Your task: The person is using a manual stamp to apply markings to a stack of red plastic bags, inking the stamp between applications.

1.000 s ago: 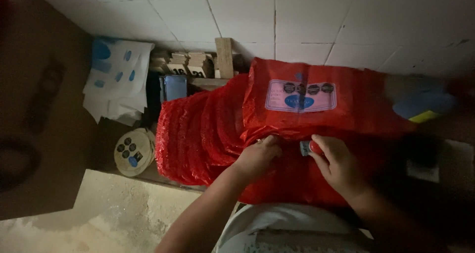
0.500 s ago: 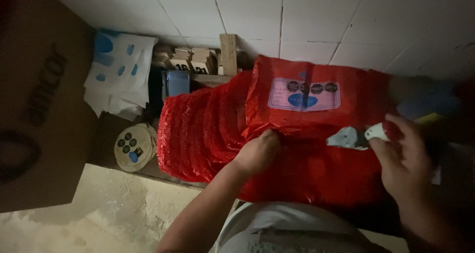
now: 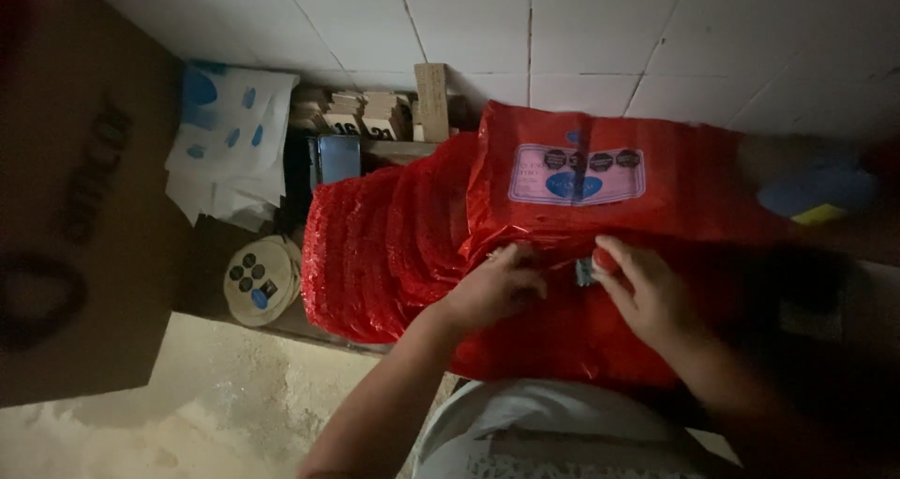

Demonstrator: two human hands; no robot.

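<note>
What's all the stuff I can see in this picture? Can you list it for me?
Red plastic bag: one, red with a pale label, centre, under both hands.
Stack of red bags: several, red, left of the big bag.
White bags with blue spots: a few, against the tiled wall, upper left.
Round labels: a small pile, cream with dark dots, lower left.
Wooden blocks: several, light brown, by the wall.
Cardboard box: one, brown, far left.
Small pale item: one, at the right fingers; kind unclear.
Left hand: resting on the red bag.
Right hand: pinching the small item.
</note>
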